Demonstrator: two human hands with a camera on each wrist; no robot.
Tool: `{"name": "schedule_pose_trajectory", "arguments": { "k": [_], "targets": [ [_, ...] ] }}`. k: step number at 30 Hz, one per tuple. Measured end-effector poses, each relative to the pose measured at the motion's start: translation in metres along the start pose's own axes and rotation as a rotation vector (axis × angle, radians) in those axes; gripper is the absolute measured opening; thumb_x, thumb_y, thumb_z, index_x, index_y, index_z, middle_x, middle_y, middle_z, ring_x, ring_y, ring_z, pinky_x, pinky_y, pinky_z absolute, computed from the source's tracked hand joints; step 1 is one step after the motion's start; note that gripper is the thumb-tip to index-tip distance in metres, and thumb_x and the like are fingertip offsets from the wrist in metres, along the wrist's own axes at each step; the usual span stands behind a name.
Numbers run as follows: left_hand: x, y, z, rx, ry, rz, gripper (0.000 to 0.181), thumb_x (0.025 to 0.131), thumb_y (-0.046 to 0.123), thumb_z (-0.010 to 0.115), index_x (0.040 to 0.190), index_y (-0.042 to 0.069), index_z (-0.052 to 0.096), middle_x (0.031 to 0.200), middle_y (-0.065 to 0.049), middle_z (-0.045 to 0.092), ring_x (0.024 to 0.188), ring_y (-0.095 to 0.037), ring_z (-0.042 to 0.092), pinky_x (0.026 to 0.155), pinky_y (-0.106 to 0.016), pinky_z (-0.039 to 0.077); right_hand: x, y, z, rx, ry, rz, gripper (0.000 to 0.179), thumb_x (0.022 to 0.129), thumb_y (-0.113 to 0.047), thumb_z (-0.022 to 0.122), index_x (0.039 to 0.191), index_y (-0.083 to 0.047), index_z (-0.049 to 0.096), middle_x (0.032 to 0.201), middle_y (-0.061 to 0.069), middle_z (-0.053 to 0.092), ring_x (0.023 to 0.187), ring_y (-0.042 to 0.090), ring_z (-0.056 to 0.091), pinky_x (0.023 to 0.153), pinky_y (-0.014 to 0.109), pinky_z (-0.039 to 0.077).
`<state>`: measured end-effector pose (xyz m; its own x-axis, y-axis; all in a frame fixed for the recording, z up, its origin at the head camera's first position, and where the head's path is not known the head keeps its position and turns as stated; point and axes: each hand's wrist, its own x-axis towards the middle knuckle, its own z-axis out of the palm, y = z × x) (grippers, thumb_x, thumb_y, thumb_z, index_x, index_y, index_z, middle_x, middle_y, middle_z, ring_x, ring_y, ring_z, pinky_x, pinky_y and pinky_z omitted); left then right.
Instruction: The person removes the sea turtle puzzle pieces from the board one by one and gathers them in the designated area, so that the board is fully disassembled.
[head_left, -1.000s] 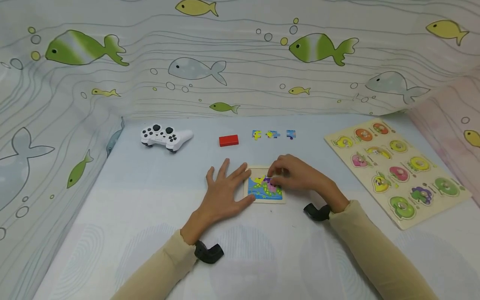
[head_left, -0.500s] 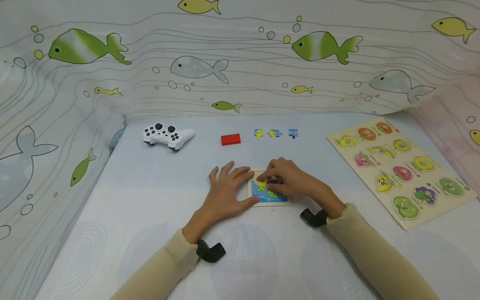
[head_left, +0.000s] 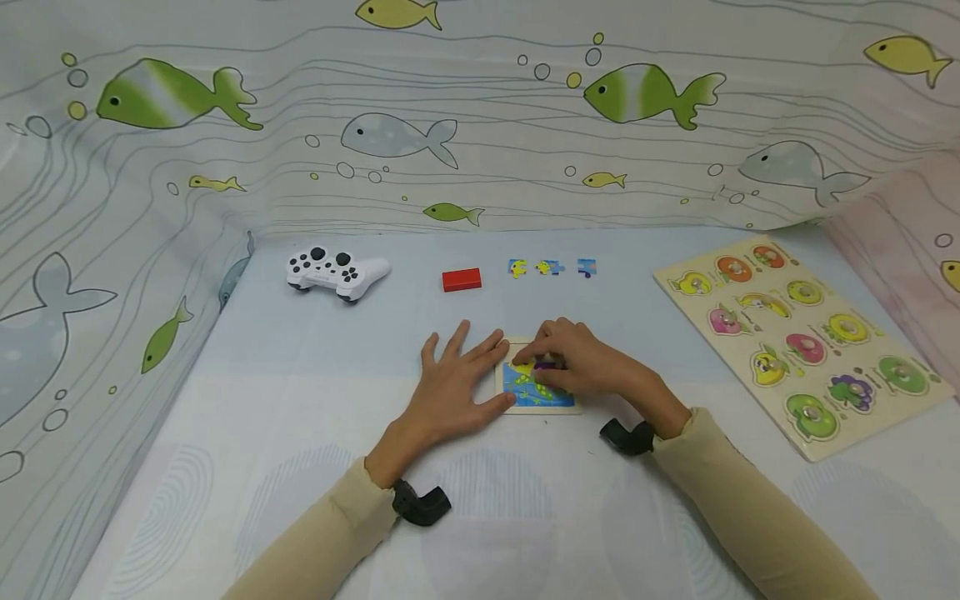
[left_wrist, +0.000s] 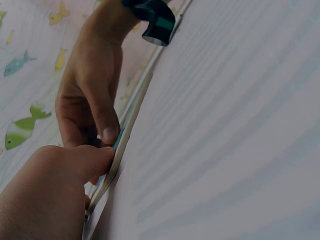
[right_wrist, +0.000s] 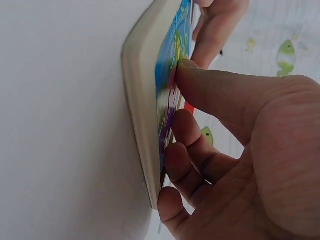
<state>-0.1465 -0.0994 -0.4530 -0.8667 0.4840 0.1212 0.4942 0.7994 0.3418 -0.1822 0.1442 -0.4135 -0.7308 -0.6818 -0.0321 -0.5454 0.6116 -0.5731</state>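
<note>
So there's a small wood-framed jigsaw puzzle [head_left: 542, 399] lying flat on the pale tabletop [head_left: 517, 542], right between the person's hands. Left hand [head_left: 452, 392] is spread wide, index tip by the puzzle's upper left corner and thumb lapping over the lower left edge. Right hand [head_left: 581, 354] is bent over the upper right part, thumb and curled fingers down on the picture by a purple bit; honestly can't tell if they're pinching a piece or just touching it. Past the puzzle sit three loose jigsaw pieces [head_left: 549, 267] in a row, then a red block [head_left: 461, 280] and a white game controller [head_left: 336, 273] further left. Over on the right there's a wooden fruit peg board [head_left: 806, 318], set at an angle.
</note>
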Motion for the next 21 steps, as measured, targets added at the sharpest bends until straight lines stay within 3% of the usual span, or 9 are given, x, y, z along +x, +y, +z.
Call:
{"name": "schedule_pose_trajectory", "arguments": {
  "k": [13, 21],
  "targets": [
    [-0.0014, 0.0009, 0.0014, 0.016, 0.007, 0.005, 0.072, 0.093, 0.061, 0.052, 0.156, 0.026, 0.043, 0.165, 0.010, 0.035, 0.159, -0.040, 0.012, 0.118, -0.070, 0.005, 0.0002, 0.0024, 0.0039, 0.041, 0.036, 0.009, 0.028, 0.091, -0.010, 0.073, 0.117, -0.020, 0.077, 0.094, -0.002, 0.064, 0.087, 0.016, 0.048, 0.076, 0.034, 0.034],
    [-0.0018, 0.0014, 0.0012, 0.049, 0.032, 0.005, 0.072, 0.091, 0.062, 0.053, 0.155, 0.028, 0.045, 0.164, 0.010, 0.038, 0.157, -0.043, 0.016, 0.116, -0.073, 0.008, 0.0004, 0.0008, 0.0046, 0.077, 0.054, 0.007, 0.026, 0.090, -0.008, 0.073, 0.114, -0.019, 0.077, 0.099, -0.002, 0.066, 0.091, 0.017, 0.050, 0.079, 0.034, 0.037]
  ]
}}
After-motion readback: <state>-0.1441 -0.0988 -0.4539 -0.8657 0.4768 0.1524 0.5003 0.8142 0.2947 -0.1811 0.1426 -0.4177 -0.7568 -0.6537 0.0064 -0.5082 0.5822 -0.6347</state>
